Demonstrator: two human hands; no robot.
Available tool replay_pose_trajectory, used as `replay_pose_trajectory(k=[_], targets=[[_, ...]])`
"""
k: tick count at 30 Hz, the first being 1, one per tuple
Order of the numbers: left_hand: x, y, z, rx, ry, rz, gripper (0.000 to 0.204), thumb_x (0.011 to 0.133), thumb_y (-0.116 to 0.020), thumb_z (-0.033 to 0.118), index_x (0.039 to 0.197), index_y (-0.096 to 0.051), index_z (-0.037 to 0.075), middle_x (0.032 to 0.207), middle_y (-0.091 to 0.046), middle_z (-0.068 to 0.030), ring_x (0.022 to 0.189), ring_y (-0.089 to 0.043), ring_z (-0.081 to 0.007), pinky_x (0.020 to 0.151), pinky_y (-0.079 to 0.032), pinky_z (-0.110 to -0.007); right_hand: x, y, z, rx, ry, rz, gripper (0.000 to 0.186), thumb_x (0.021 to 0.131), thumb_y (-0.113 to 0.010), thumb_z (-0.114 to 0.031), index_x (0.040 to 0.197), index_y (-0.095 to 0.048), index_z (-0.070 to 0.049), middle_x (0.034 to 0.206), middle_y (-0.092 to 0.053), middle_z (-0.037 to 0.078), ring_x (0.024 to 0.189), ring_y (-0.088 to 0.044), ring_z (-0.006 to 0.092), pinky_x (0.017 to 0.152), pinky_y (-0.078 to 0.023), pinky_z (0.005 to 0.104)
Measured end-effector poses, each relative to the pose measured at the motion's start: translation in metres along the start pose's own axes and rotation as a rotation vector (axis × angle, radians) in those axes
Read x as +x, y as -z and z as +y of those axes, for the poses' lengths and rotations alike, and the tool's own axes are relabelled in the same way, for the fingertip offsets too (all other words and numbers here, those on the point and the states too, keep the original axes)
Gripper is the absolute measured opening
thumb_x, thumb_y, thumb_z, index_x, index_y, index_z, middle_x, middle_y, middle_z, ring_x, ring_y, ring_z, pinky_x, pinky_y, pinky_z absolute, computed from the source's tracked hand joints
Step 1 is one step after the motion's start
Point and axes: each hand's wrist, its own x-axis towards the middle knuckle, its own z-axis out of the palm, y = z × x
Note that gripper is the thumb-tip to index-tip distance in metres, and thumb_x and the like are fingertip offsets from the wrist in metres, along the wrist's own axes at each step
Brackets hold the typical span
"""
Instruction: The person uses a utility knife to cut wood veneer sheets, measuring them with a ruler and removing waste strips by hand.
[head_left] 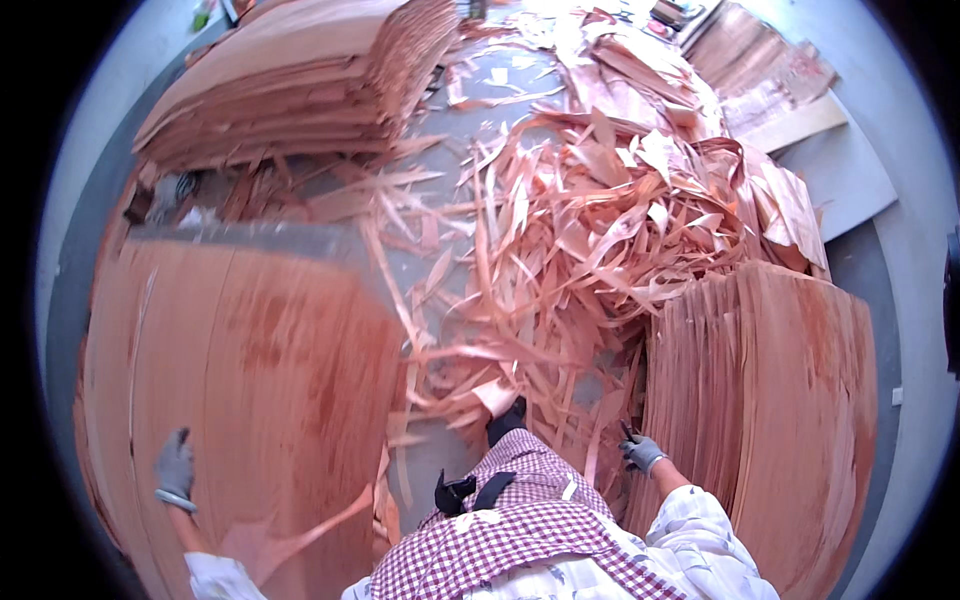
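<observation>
My left hand [176,468], in a grey glove, rests flat on a large reddish wood veneer sheet [250,370] spread at the left. The fingers look apart and hold nothing. In its own grey glove, my right hand [640,452] reaches to the near edge of a stack of veneer sheets [770,400] on the right. It seems to pinch a small dark object or a sheet edge; I cannot make out which. A checked apron and white sleeves fill the bottom.
A big heap of torn veneer strips [590,230] covers the grey floor ahead. Another stack of sheets [300,80] lies at the far left. Pale boards [830,150] lie at the far right. One dark shoe [505,420] stands among scraps.
</observation>
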Motion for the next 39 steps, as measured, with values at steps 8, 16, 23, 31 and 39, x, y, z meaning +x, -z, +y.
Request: replay_pose_trajectory(k=[8, 16, 23, 31, 39], targets=[[-0.067, 0.026, 0.527, 0.485, -1.312, -0.042, 0.033, 0.070, -0.061, 0.012, 0.100, -0.059, -0.003, 0.106, -0.058, -0.0182, 0.101, -0.055, -0.0360, 0.093, -0.038, -0.046, 0.033, 0.025, -0.179, -0.102, 0.189, -0.179, 0.027, 0.083, -0.059, -0.023, 0.101, -0.060, -0.003, 0.079, -0.059, 0.007, 0.067, -0.059, 0.0184, 0.052, -0.054, 0.0341], [-0.055, -0.006, 0.672, 0.099, -1.767, 0.226, 0.023, 0.080, -0.056, 0.006, 0.102, -0.060, 0.000, 0.107, -0.062, -0.0163, 0.106, -0.058, -0.0291, 0.089, -0.049, -0.042, 0.069, 0.047, -0.230, -0.022, 0.068, -0.253, 0.020, 0.076, -0.060, -0.011, 0.090, -0.061, 0.002, 0.075, -0.061, 0.011, 0.063, -0.063, 0.0237, 0.050, -0.055, 0.0369], [0.046, -0.042, 0.727, -0.104, -1.978, 0.018, 0.033, 0.079, -0.054, 0.015, 0.109, -0.057, 0.003, 0.109, -0.061, -0.0159, 0.106, -0.058, -0.0319, 0.091, -0.046, -0.046, 0.088, 0.053, -0.326, 0.039, 0.027, -0.260, 0.018, 0.078, -0.061, -0.009, 0.093, -0.059, 0.001, 0.078, -0.060, 0.010, 0.063, -0.060, 0.0204, 0.053, -0.053, 0.0343], [0.271, -0.074, 0.741, 0.357, -1.329, -0.259, 0.040, 0.073, -0.063, 0.023, 0.107, -0.058, 0.002, 0.099, -0.060, -0.0159, 0.097, -0.057, -0.0332, 0.090, -0.040, -0.044, 0.196, 0.047, -0.416, 0.190, 0.331, -0.069, 0.023, 0.083, -0.060, -0.007, 0.105, -0.060, -0.004, 0.086, -0.059, 0.004, 0.069, -0.058, 0.0150, 0.063, -0.052, 0.0311], [0.349, -0.203, 0.856, 0.405, -1.430, -0.478, 0.041, 0.080, -0.059, 0.026, 0.116, -0.054, 0.005, 0.102, -0.060, -0.0128, 0.098, -0.057, -0.0306, 0.086, -0.042, -0.041, 0.192, 0.071, -0.359, 0.392, 0.018, -0.081, 0.018, 0.083, -0.061, -0.011, 0.099, -0.064, -0.004, 0.079, -0.063, 0.007, 0.065, -0.060, 0.0154, 0.057, -0.050, 0.0313]])
